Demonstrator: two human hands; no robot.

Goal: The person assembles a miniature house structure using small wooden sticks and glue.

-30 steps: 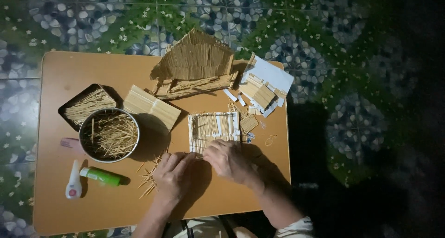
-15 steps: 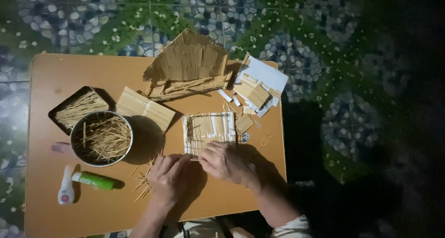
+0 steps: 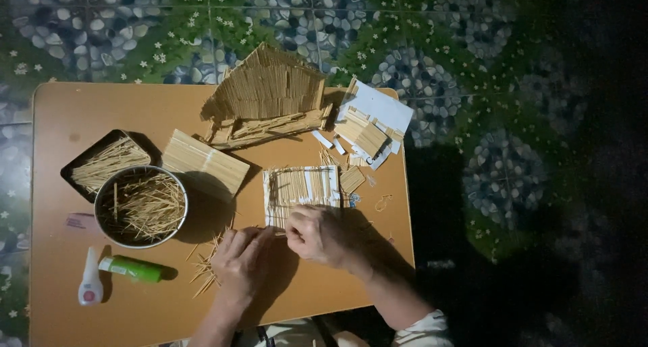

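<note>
Both hands meet at the near edge of a white card panel partly covered with glued toothpicks. My right hand has its fingers curled at the panel's lower edge, apparently pinching a toothpick; the stick itself is hard to make out. My left hand lies just left of it, fingertips pointing toward the same spot, beside a loose scatter of toothpicks on the orange table. Whether the left fingers hold a stick cannot be told.
A steel bowl of toothpicks and a dark tray of toothpicks sit at left. A white glue bottle and green tube lie near the front. A toothpick house, a flat stick panel and card scraps stand behind.
The hands stay at the panel's near edge with only small finger shifts. The whole scene slides slightly in the frame from head movement.
</note>
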